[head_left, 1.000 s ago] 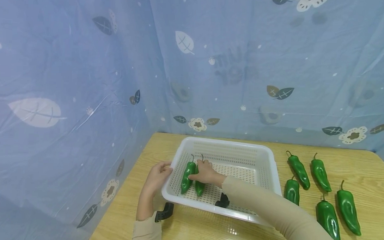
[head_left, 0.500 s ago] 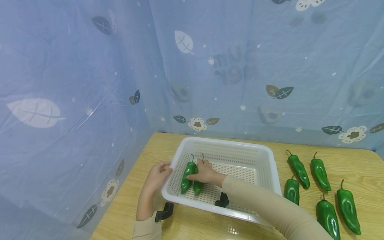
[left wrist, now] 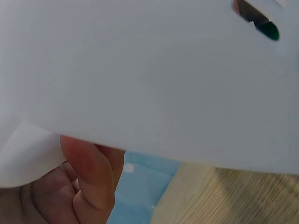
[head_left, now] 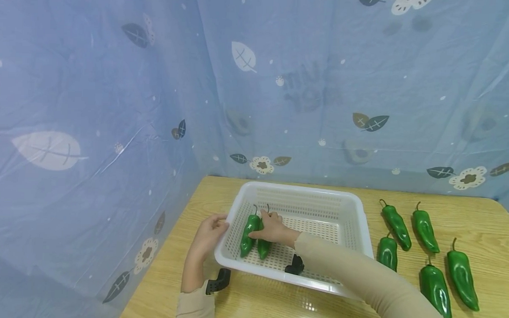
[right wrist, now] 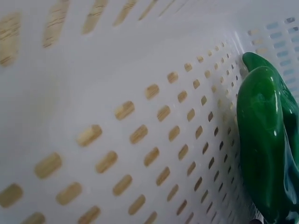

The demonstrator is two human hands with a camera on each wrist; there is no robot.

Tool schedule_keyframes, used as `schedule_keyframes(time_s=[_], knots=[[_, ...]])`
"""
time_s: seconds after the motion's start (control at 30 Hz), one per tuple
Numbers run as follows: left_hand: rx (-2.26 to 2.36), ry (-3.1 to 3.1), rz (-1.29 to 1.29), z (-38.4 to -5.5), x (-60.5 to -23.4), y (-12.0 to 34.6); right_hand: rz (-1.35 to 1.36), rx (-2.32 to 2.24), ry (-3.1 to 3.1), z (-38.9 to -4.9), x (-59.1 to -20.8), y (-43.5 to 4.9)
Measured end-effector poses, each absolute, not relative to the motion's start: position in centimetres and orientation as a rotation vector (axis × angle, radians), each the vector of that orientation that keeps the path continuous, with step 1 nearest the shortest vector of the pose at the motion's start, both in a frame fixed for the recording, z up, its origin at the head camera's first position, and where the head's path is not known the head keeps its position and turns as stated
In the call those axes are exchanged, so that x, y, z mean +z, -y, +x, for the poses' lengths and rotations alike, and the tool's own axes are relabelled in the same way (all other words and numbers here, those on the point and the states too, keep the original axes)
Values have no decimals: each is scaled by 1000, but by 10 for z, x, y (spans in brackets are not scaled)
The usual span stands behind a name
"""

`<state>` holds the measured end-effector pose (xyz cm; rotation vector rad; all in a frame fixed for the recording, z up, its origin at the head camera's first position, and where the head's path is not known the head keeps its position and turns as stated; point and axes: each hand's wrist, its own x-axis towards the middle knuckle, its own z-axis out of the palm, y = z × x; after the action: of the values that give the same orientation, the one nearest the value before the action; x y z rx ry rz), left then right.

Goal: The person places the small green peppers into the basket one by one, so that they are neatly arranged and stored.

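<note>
Pepper is gripped inside the basket by the right hand, with fingers closed over its upper part; whether the thumb touches the neighbour, just left of the grip, cannot be told. Farther left, the basket's rim is held by the left hand. Bent fingers below the rim are shown by the left wrist view, hidden from the head; overlapping lower ends of both peppers are shown close up by the right. Well right of the grip, five loose peppers are seen. Since the earlier frames, hardly anything has been shifted.
</note>
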<state>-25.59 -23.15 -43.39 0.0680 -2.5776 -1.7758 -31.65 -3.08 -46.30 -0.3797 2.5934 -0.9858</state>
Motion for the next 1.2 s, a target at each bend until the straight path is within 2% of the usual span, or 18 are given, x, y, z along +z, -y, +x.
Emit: schedule_keyframes(time_s=[0.53,1.2], knots=[[-1761,2595,80,-254,-430,230,-375,-1005,-2678,-329,-443,4],[-1761,2593,86,-252,-427,228,-417,-1263,-2549,-342,-410,-48]])
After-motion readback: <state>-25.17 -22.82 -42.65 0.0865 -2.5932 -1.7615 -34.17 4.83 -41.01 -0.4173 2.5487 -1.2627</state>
